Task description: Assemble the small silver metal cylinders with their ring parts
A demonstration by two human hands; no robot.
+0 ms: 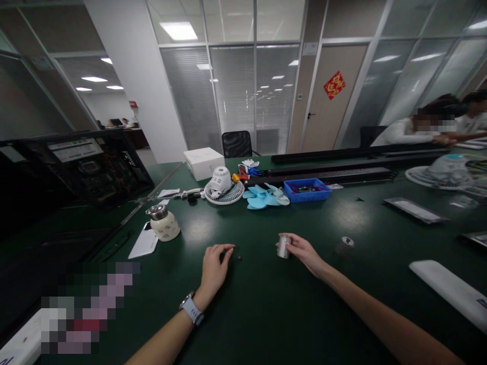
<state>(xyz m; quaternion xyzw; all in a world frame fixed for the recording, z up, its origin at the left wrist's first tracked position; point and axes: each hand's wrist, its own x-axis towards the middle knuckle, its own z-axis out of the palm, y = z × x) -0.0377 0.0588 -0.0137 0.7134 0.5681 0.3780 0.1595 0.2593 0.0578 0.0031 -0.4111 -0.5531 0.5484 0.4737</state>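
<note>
My right hand (302,252) is closed round a small silver metal cylinder (283,247), which it holds upright on the dark green table (266,304). My left hand (215,266), with a watch on its wrist, rests on the table with its fingers curled down and pinched together; what they hold, if anything, is hidden. A tiny dark part (239,257) lies on the table just right of its fingertips. Another small round dark part with a pale top (346,244) sits to the right of my right hand.
Further back lie a white fan grille with motor (223,186), light blue fan blades (264,196), a blue tray (307,189), a white box (203,162) and a small cream jar (164,223). An open black machine case (87,167) stands left. Other people sit at far right.
</note>
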